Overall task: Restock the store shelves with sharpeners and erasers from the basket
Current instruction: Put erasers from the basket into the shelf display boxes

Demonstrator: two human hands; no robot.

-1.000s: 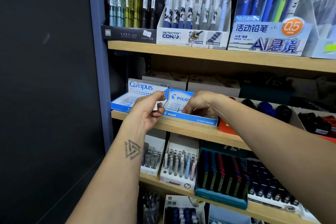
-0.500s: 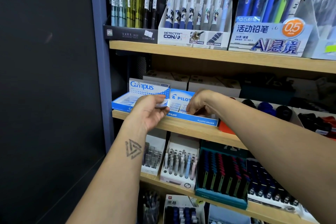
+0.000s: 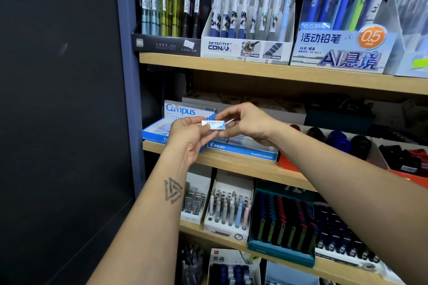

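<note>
Your left hand (image 3: pixel 188 137) and right hand (image 3: pixel 246 124) sit close together at frame centre, both pinching one small wrapped eraser (image 3: pixel 213 125) by its ends: left fingertips on its left end, right fingertips on its right. It's held flat in the air, label up, just in front of the middle shelf (image 3: pixel 231 164).

The print on it looks like the Campus box (image 3: pixel 162 131) just behind your left hand, not the Pilot box (image 3: pixel 243 151) below your right. My read: you're mid-placement, checking the brand before dropping it in.

Next move likely needs it carried up-left into the Campus box, laid flat alongside the ones already there. One hand will have to let go first.

The basket isn't in frame. Dark sharpeners (image 3: pixel 335 140) sit further right on the same shelf.
</note>
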